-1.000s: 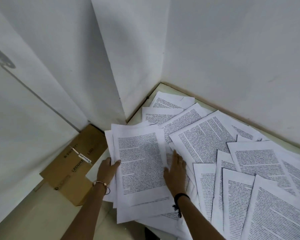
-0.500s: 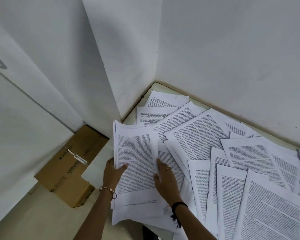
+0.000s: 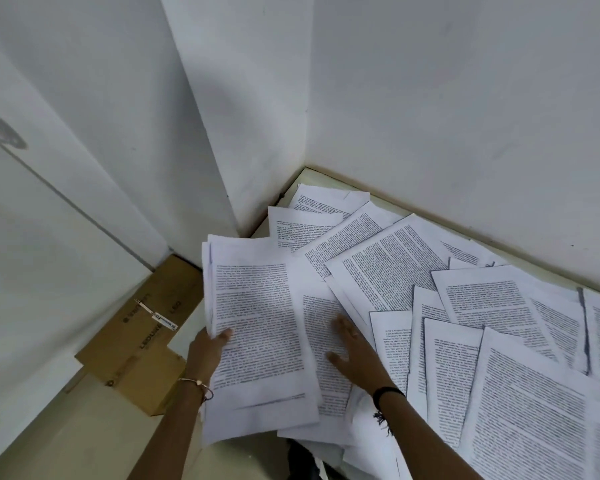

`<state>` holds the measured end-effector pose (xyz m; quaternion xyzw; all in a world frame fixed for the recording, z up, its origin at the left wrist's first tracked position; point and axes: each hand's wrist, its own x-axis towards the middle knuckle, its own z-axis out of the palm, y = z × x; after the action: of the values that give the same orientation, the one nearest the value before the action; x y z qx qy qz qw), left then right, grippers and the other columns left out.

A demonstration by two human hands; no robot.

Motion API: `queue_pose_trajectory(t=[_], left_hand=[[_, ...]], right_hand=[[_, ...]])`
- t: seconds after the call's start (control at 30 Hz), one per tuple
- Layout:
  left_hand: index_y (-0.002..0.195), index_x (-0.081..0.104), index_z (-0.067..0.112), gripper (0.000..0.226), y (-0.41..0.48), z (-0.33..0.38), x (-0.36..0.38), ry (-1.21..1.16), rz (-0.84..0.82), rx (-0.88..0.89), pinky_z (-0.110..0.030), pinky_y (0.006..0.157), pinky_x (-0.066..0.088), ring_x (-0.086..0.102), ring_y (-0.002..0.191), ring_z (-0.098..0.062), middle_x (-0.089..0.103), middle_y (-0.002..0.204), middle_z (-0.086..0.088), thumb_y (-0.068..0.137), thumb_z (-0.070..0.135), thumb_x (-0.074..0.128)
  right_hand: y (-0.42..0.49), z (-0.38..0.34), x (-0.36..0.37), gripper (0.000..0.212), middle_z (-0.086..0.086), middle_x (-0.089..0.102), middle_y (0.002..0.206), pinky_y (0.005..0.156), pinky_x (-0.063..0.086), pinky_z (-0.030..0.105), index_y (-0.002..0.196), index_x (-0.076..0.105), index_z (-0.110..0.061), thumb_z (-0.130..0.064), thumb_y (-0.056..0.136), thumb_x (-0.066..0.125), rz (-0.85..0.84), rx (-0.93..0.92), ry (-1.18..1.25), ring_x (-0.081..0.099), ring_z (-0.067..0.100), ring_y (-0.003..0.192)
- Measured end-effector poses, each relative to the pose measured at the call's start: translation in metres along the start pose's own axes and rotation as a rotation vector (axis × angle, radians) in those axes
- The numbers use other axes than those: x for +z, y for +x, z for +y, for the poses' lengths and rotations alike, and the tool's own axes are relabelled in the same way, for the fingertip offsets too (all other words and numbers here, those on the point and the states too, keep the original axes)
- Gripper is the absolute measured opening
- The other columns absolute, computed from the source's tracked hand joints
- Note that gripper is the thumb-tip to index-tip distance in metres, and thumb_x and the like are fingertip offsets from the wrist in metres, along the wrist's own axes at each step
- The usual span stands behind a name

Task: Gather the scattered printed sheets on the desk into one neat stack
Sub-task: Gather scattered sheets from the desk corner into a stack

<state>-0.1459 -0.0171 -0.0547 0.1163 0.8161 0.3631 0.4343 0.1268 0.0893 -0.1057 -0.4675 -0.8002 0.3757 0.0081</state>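
Head view: the left hand (image 3: 208, 351) grips the left edge of a bundle of sheets (image 3: 257, 327), with the thumb on the top page and the remaining fingers hidden beneath. The bundle sits at the left end of the table (image 3: 309, 177), its edges uneven. The right hand (image 3: 352, 351) lies flat, fingers straight and spread, and presses on a single sheet (image 3: 321, 341) just beside the bundle. The hands are apart. The loose sheets (image 3: 534, 410) cover the table to the right and toward the wall (image 3: 465, 98), overlapping at various angles. A cardboard box (image 3: 136, 341) rests on the floor to the left of the table.
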Motion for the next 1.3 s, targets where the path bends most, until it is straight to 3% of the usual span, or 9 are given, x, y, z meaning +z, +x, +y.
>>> queue_pose_trajectory(t=[0.17, 0.33, 0.53, 0.63, 0.7, 0.77, 0.87, 1.07, 1.3], left_hand=[[0.095, 0.061, 0.007, 0.029, -0.004, -0.003, -0.035, -0.132, 0.047, 0.016, -0.046, 0.088, 0.046, 0.060, 0.094, -0.031, 0.063, 0.099, -0.016, 0.079, 0.030, 0.069], [0.115, 0.057, 0.010, 0.029, -0.015, 0.008, -0.064, -0.300, 0.095, 0.086, -0.042, 0.100, 0.038, 0.053, 0.104, -0.027, 0.057, 0.110, -0.008, 0.089, 0.023, 0.058], [0.106, 0.065, 0.010, 0.042, -0.032, 0.020, -0.051, -0.296, -0.104, 0.092, -0.043, 0.092, 0.048, 0.065, 0.095, -0.029, 0.070, 0.102, -0.008, 0.071, 0.031, 0.075], [0.102, 0.068, 0.011, 0.056, -0.042, 0.015, -0.016, -0.344, -0.271, 0.091, -0.031, 0.067, 0.058, 0.071, 0.085, -0.025, 0.075, 0.095, -0.008, 0.053, 0.033, 0.085], [0.107, 0.062, 0.011, 0.040, -0.046, 0.007, 0.008, -0.352, -0.242, 0.047, -0.028, 0.062, 0.057, 0.069, 0.084, -0.025, 0.072, 0.098, -0.009, 0.071, 0.024, 0.075], [0.114, 0.052, 0.011, 0.036, -0.042, -0.006, 0.026, -0.192, -0.149, -0.015, -0.033, 0.073, 0.055, 0.064, 0.088, -0.024, 0.065, 0.107, -0.011, 0.084, 0.027, 0.064], [0.133, 0.036, 0.008, 0.052, -0.036, -0.027, 0.043, 0.034, -0.157, -0.075, -0.045, 0.100, 0.044, 0.054, 0.113, -0.035, 0.053, 0.130, -0.017, 0.091, 0.036, 0.050], [0.143, 0.021, 0.009, 0.052, -0.038, -0.034, 0.055, 0.100, -0.131, 0.004, -0.041, 0.103, 0.039, 0.048, 0.121, -0.036, 0.045, 0.138, -0.018, 0.097, 0.023, 0.040], [0.131, 0.039, 0.013, 0.041, -0.039, -0.025, 0.051, -0.318, 0.126, -0.016, -0.049, 0.096, 0.044, 0.053, 0.109, -0.036, 0.052, 0.126, -0.016, 0.091, 0.010, 0.050]], right_hand=[[0.001, -0.001, -0.006, 0.084, -0.003, 0.000, 0.160, 0.116, 0.007, 0.023, 0.151, 0.007, -0.020, -0.034, 0.088, 0.061, -0.059, 0.021, -0.140, 0.003, 0.013, 0.148], [0.002, -0.026, -0.019, 0.078, 0.001, 0.010, 0.160, 0.119, 0.019, 0.033, 0.149, 0.024, -0.018, -0.058, 0.087, 0.049, -0.120, 0.146, -0.077, 0.013, 0.016, 0.147], [-0.002, -0.081, -0.047, 0.044, -0.007, 0.060, 0.126, 0.094, 0.049, 0.034, 0.125, 0.048, -0.041, -0.065, 0.088, 0.042, -0.202, 0.199, 0.786, 0.062, 0.017, 0.111], [-0.002, -0.081, -0.040, 0.056, -0.014, 0.054, 0.133, 0.100, 0.043, 0.032, 0.137, 0.042, -0.036, -0.057, 0.087, 0.054, -0.159, 0.140, 0.623, 0.055, 0.012, 0.119], [-0.007, -0.066, -0.029, 0.049, 0.002, 0.057, 0.130, 0.096, 0.043, 0.029, 0.137, 0.042, -0.015, -0.028, 0.092, 0.059, -0.035, 0.216, 0.495, 0.056, 0.018, 0.113], [-0.020, -0.049, -0.018, 0.039, 0.012, 0.059, 0.127, 0.086, 0.044, 0.027, 0.129, 0.045, -0.009, -0.012, 0.091, 0.054, 0.096, 0.358, 0.456, 0.058, 0.021, 0.101], [-0.039, -0.032, 0.003, 0.055, 0.010, 0.033, 0.152, 0.108, 0.028, 0.026, 0.146, 0.026, -0.006, -0.014, 0.096, 0.047, 0.024, 0.349, 0.300, 0.038, 0.023, 0.136], [-0.040, -0.042, 0.017, 0.062, 0.004, 0.011, 0.160, 0.113, 0.009, 0.020, 0.152, 0.005, -0.011, -0.019, 0.100, 0.039, -0.039, 0.231, 0.335, 0.014, 0.016, 0.147], [-0.049, -0.035, -0.010, 0.066, -0.001, 0.063, 0.123, 0.092, 0.050, 0.031, 0.127, 0.056, -0.016, -0.056, 0.075, 0.068, 0.078, 0.375, 0.989, 0.062, 0.017, 0.107]])
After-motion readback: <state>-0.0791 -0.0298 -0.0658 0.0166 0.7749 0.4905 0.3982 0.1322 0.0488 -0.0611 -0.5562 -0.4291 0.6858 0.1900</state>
